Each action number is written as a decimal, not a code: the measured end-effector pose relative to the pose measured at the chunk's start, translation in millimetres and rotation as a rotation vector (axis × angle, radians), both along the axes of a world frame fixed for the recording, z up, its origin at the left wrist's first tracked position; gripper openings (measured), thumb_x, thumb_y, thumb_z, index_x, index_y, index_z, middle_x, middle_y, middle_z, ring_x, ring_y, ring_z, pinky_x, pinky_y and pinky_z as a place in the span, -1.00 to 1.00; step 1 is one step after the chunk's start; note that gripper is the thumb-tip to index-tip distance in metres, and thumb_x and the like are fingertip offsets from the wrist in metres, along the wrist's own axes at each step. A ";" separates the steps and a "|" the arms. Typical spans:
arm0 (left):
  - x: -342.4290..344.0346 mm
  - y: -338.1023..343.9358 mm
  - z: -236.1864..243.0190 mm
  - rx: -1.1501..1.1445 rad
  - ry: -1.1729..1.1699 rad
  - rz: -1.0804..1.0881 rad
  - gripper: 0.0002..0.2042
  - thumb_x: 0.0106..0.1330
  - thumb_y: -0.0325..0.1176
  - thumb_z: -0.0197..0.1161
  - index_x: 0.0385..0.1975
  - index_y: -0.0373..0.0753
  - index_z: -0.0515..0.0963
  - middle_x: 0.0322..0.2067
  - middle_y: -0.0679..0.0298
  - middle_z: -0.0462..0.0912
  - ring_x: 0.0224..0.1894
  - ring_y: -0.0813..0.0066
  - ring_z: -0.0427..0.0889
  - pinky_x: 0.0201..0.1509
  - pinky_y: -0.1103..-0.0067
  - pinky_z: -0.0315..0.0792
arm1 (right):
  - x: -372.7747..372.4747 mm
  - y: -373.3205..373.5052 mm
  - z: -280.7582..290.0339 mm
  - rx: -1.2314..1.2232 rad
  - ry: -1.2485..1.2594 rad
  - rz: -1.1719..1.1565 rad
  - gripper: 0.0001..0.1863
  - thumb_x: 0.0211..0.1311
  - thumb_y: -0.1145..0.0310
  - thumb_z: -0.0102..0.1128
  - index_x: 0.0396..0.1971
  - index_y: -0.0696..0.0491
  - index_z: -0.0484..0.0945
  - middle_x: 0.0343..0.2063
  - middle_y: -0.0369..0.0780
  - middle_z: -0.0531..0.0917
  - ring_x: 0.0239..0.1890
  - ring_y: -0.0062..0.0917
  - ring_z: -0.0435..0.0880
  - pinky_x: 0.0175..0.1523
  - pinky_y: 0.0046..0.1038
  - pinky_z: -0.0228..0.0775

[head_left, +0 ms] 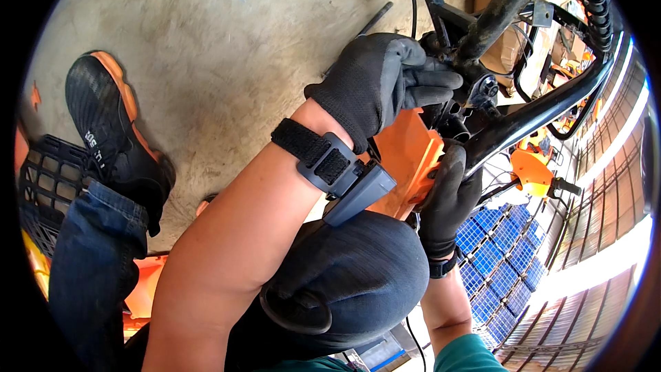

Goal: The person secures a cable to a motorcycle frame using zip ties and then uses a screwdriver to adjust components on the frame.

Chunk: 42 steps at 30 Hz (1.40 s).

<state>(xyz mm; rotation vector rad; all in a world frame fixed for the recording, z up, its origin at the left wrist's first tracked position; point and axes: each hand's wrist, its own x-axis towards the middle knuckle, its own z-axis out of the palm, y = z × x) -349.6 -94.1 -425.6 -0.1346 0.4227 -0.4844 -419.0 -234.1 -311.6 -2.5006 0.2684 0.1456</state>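
My left hand (pixel 382 79), in a black glove, reaches over an orange plastic panel (pixel 399 172) to the black tubular frame (pixel 523 124). Its fingers are apart and loosely bent beside a bolted joint (pixel 485 89); the thumb is hidden. My right hand (pixel 447 207), also gloved, is closed on the panel's right edge under the lower frame tube, its fingertips partly hidden. Black cables and a coiled spring (pixel 592 0) run along the frame above. A strapped device (pixel 344 179) sits on my left wrist.
My knee (pixel 351 269) is bent beneath my arms; my shoe (pixel 113 117) rests on concrete floor (pixel 206 21). A black plastic crate (pixel 41 172) lies at left. At right are cardboard (pixel 502 55), an orange part with a handle grip (pixel 530 172), stacked blue objects behind mesh (pixel 502 255) and corrugated sheeting (pixel 585 303).
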 end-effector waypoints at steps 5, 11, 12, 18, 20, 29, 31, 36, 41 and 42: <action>-0.6 -5.2 -3.7 -0.020 -0.040 0.006 -0.74 0.42 -0.37 -0.07 -0.16 -0.50 0.43 -0.12 -0.21 0.59 -0.01 -0.04 0.62 0.12 0.31 0.56 | -2.6 -4.5 -0.8 0.005 -0.011 -0.040 -0.65 0.42 0.22 -0.04 -0.11 0.23 0.49 -0.47 -0.30 0.54 -0.50 -0.69 0.46 -0.39 -0.64 0.25; 4.9 -15.5 3.5 0.037 -0.230 0.096 -0.69 0.42 -0.36 -0.11 -0.12 -0.55 0.41 -0.04 -0.26 0.54 0.01 -0.07 0.61 0.18 0.28 0.51 | 2.4 -5.5 3.8 -0.070 -0.023 0.033 -0.66 0.45 0.27 -0.04 -0.06 0.25 0.50 -0.36 -0.23 0.61 -0.31 -0.65 0.56 -0.28 -0.62 0.35; 5.5 -18.5 6.0 0.038 -0.170 0.103 -0.68 0.43 -0.36 -0.14 -0.11 -0.56 0.40 -0.04 -0.27 0.54 0.02 -0.07 0.60 0.20 0.29 0.50 | 3.3 -5.3 5.2 -0.051 -0.010 0.008 -0.66 0.45 0.26 -0.04 -0.07 0.25 0.50 -0.37 -0.24 0.60 -0.33 -0.66 0.55 -0.28 -0.61 0.34; 6.2 -23.9 4.0 0.101 -0.167 0.139 -0.68 0.44 -0.40 -0.18 -0.11 -0.63 0.36 -0.17 -0.27 0.58 -0.11 -0.02 0.66 0.06 0.36 0.61 | -0.9 -6.0 6.3 0.071 0.001 -0.094 -0.71 0.42 0.23 0.02 -0.19 0.16 0.56 -0.51 -0.36 0.54 -0.51 -0.76 0.40 -0.40 -0.68 0.15; 7.2 -25.2 4.0 -0.039 -0.151 0.162 -0.66 0.44 -0.39 -0.18 -0.13 -0.65 0.37 -0.23 -0.25 0.61 -0.18 0.05 0.70 -0.01 0.42 0.66 | -1.9 -9.0 7.4 0.091 -0.017 -0.081 -0.71 0.41 0.23 0.04 -0.19 0.17 0.56 -0.51 -0.37 0.54 -0.52 -0.76 0.40 -0.41 -0.68 0.15; 2.3 6.2 0.7 1.224 -0.331 -0.125 -0.73 0.35 -0.31 0.09 -0.05 -0.33 0.46 -0.17 0.00 0.64 -0.21 0.17 0.68 -0.01 0.40 0.57 | -0.8 -8.2 7.2 0.085 -0.007 -0.099 -0.69 0.39 0.23 0.06 -0.17 0.19 0.59 -0.50 -0.40 0.51 -0.48 -0.79 0.37 -0.37 -0.69 0.15; 8.5 2.2 -4.3 1.911 -0.571 -0.110 -0.71 0.30 -0.31 0.15 -0.05 -0.29 0.48 -0.21 0.01 0.65 -0.22 0.14 0.67 -0.05 0.39 0.55 | 0.0 -9.4 4.4 0.081 -0.029 -0.091 -0.68 0.39 0.21 0.06 -0.17 0.18 0.58 -0.52 -0.41 0.49 -0.49 -0.80 0.35 -0.37 -0.70 0.12; 31.8 -8.7 -1.6 2.076 -0.994 -0.021 -0.69 0.17 -0.46 0.16 -0.06 -0.18 0.48 -0.34 0.04 0.65 -0.25 0.05 0.65 -0.17 0.25 0.52 | -0.8 -10.8 3.0 0.102 -0.025 -0.093 -0.65 0.39 0.18 0.07 -0.15 0.19 0.55 -0.52 -0.42 0.48 -0.51 -0.80 0.34 -0.39 -0.70 0.10; 39.0 -12.7 6.7 2.150 -1.055 -0.049 -0.78 0.14 -0.49 0.14 -0.19 -0.23 0.48 -0.40 0.06 0.64 -0.34 0.08 0.66 -0.28 0.27 0.53 | -0.8 -5.8 6.7 0.127 -0.001 -0.069 -0.73 0.39 0.27 0.04 -0.12 0.17 0.53 -0.49 -0.38 0.54 -0.47 -0.76 0.40 -0.33 -0.67 0.17; 38.8 -14.6 6.3 2.173 -1.038 -0.021 -0.79 0.14 -0.49 0.15 -0.21 -0.23 0.47 -0.42 0.07 0.64 -0.36 0.08 0.66 -0.30 0.27 0.53 | -0.9 -4.4 6.7 0.151 0.006 -0.069 -0.73 0.38 0.29 0.04 -0.12 0.17 0.52 -0.47 -0.36 0.55 -0.45 -0.75 0.42 -0.31 -0.67 0.20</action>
